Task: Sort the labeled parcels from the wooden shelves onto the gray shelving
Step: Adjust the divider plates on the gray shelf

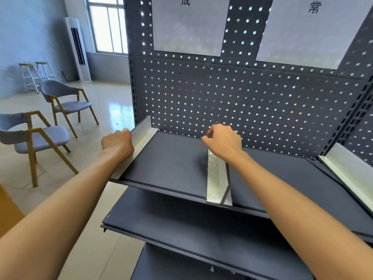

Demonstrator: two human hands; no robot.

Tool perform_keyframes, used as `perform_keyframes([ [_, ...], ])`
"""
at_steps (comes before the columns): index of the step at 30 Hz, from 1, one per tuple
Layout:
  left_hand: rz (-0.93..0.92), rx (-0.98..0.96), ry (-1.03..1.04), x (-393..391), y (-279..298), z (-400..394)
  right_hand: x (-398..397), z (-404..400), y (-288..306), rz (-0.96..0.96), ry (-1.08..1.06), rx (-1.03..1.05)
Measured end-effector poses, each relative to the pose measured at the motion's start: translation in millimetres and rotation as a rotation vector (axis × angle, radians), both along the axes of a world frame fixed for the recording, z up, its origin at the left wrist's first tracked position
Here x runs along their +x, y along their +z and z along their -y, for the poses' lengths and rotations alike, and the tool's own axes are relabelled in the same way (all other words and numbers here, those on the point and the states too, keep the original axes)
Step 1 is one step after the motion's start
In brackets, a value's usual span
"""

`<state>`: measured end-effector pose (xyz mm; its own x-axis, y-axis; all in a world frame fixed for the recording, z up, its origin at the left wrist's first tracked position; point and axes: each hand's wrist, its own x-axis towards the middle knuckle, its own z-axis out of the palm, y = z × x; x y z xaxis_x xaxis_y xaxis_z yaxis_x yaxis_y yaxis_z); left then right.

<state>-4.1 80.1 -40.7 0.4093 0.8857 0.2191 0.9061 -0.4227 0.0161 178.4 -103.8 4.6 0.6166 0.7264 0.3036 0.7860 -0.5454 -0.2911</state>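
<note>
The gray shelving [171,164] stands right in front of me, with a perforated back panel and two white paper signs. My left hand [117,142] grips the metal divider [141,136] at the left end of the upper shelf. Near the back of the same shelf, my right hand [224,141] curls over the top of the middle divider [217,180] and holds it. No parcel and no wooden shelf is in view. The shelf surface between the two dividers is bare.
A third divider [347,174] stands at the right end of the shelf. A lower gray shelf [181,225] juts out beneath. Two gray chairs [66,102] with wooden legs, two stools [36,74] and a floor air conditioner [77,49] stand to the left.
</note>
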Motion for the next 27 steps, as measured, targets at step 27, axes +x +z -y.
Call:
perform_keyframes([
  [27,0.203,0.214,-0.146,65.6,77.3,147.8,62.5,167.3,26.6,0.016,-0.092,0.099],
])
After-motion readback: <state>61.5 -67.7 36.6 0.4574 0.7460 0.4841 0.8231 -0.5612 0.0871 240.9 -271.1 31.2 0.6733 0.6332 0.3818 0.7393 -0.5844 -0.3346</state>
